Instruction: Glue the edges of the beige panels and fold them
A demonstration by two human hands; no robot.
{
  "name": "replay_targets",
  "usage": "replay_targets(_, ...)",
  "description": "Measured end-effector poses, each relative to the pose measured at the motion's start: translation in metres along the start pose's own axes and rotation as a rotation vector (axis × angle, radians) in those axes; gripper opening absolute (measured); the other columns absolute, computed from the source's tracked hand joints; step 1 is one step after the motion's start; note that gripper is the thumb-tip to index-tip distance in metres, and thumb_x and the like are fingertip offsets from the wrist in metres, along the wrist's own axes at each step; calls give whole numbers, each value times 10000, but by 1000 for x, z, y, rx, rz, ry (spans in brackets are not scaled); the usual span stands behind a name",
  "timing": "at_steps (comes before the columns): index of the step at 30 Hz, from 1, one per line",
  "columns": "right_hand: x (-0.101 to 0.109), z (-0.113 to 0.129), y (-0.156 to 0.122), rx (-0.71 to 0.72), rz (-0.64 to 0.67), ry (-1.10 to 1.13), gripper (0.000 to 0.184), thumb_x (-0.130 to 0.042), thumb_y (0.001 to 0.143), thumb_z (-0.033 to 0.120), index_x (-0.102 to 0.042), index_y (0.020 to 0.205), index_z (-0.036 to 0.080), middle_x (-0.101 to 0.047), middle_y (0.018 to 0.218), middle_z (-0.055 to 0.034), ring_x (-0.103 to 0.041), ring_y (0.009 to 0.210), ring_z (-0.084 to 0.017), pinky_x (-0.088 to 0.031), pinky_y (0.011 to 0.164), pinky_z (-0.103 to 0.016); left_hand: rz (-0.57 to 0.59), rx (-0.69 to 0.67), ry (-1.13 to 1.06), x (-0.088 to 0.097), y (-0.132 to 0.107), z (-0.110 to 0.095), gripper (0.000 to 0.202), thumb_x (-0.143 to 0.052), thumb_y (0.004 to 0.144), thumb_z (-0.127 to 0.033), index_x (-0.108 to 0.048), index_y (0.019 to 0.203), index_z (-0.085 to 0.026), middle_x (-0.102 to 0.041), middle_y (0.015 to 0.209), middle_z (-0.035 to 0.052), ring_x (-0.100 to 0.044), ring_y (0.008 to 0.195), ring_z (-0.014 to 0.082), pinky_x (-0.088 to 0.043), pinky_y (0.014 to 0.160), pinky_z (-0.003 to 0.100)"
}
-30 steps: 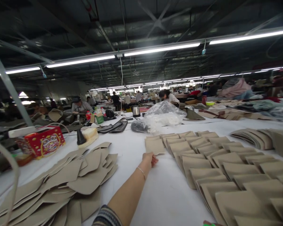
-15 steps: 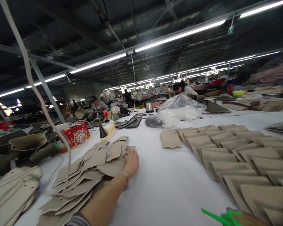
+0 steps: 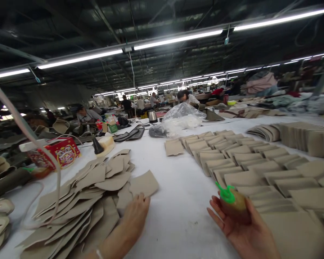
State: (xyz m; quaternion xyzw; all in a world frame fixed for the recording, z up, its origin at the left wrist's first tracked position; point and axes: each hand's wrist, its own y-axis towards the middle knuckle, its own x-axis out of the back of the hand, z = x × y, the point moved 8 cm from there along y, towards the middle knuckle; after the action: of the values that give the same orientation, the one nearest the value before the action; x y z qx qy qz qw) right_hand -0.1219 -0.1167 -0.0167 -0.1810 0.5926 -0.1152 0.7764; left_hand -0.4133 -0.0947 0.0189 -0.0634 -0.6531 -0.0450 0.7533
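My left hand [image 3: 136,214] has its fingers curled at the near edge of a flat taupe leather piece [image 3: 144,182], beside the loose pile of similar pieces [image 3: 81,194]. Its thumb is hidden underneath or behind. A squeeze bottle [image 3: 236,208] of amber liquid, with a green nozzle pointing up and left, lies in my right hand [image 3: 240,233]. That hand is palm up, with the thumb side round the bottle and the other fingers partly spread. Overlapping rows of taupe pieces [image 3: 248,167] cover the table's right side.
A pale hose [image 3: 56,169] hangs over the left pile. Behind are a red box [image 3: 64,153], a black cone on a foam block [image 3: 105,147], a metal kettle [image 3: 152,117] and clear plastic sheeting [image 3: 182,118]. Stacked pieces [image 3: 307,136] stand at right. Other people work farther back.
My view has turned rightward. My left hand has come nearer with a leather piece drawn off the pile's right edge. My right hand has risen into view with the bottle.
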Motion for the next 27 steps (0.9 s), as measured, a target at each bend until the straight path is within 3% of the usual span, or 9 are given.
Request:
replay_targets(6,-8,-2,-21,74,-20,-27,445,-661,803,582,-754,1063,234,-740,1102,-127,-674,1052,-386,-555,851,-611,207,-258,-82,-31,-88,-33,401,-461,791,19,-606,1069,-230,-626,1118,77,-577,1064,237,-510,870,332)
replay_targets(8,-14,2,-33,134,-42,-74,489,-671,791,591,-728,1142,256,-730,1136,-122,-669,1061,-391,-576,815,-598,313,-277,-176,-26,-106,-34,401,-531,736,-10,-600,1066,-228,-628,1127,70,-572,1067,242,-512,861,321)
replay_targets(10,-18,6,-45,187,-72,-133,522,-675,786,597,-712,1186,262,-729,1134,-131,-674,1049,-391,-599,776,-565,329,-258,-324,-10,-114,-34,421,-563,698,-35,-593,1071,-227,-629,1121,55,-574,1054,228,-506,864,307)
replay_targets(14,-19,11,-63,249,-138,-169,477,-669,798,589,-734,1125,247,-740,1088,-142,-697,995,-378,-615,739,-522,155,-166,-542,22,-110,-40,312,-561,838,-200,-595,1146,-232,-597,1191,70,-549,1106,224,-470,953,346)
replay_targets(18,-11,14,-77,266,-192,-168,426,-642,825,568,-752,1051,224,-748,1056,-140,-721,917,-356,-630,690,-480,143,-245,-489,9,-102,-74,755,-725,752,-559,-466,1417,-312,-337,1536,123,-291,1394,398,-299,1126,559)
replay_targets(20,-7,17,-83,281,-204,-171,405,-630,839,551,-753,1040,223,-748,1064,-137,-722,915,-355,-629,692,-479,109,-273,-428,0,-94,-86,656,-656,830,-544,-462,1422,-338,-316,1557,110,-282,1403,401,-267,1130,589)
replay_targets(23,-1,21,-89,296,-207,-173,379,-591,868,541,-760,1006,232,-751,1054,-135,-717,935,-362,-625,700,-489,17,-232,-331,-2,-78,-88,456,-537,935,-427,-512,1376,-314,-408,1501,106,-402,1323,359,-333,1085,561)
replay_targets(27,8,27,-93,308,-227,-178,371,-552,890,532,-766,981,243,-760,1024,-111,-717,933,-362,-628,690,-488,-33,-166,-302,-3,-64,-73,547,-549,928,-458,-463,1436,-276,-469,1443,142,-418,1312,356,-337,1076,547)
